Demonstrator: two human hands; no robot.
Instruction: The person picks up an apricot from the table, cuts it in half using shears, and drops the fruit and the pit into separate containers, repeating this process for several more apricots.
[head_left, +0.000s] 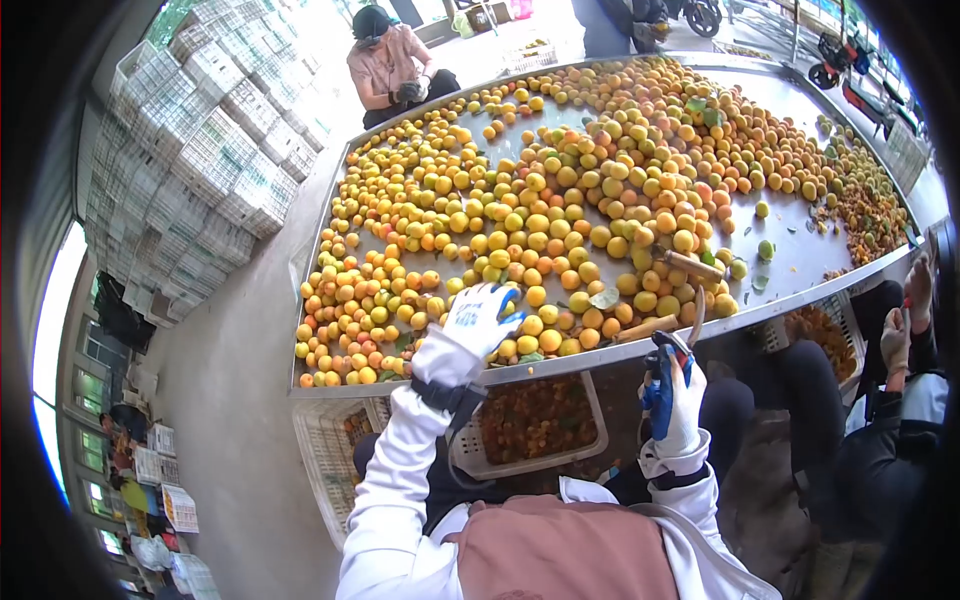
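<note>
A metal table (480, 377) bears a great many yellow-orange fruits (540, 240) with a few leaves. My left hand (482, 315), in a white and blue glove, reaches over the near edge among the fruits; its fingers are spread and nothing shows in them. Just off the near edge, my right hand (676, 395), gloved too, has its fingers bent together around a small object I cannot make out. Beyond it lie a curved tool (697, 318) and a wooden handle (647, 329) on the table's edge.
Crates of darker fruit pieces (603, 440) stand beneath the near edge. Stacked white crates (200, 130) rise at the left. A person (390, 65) sits at the far side; another person's hands (895, 340) are at the right. Scooters stand at the back right.
</note>
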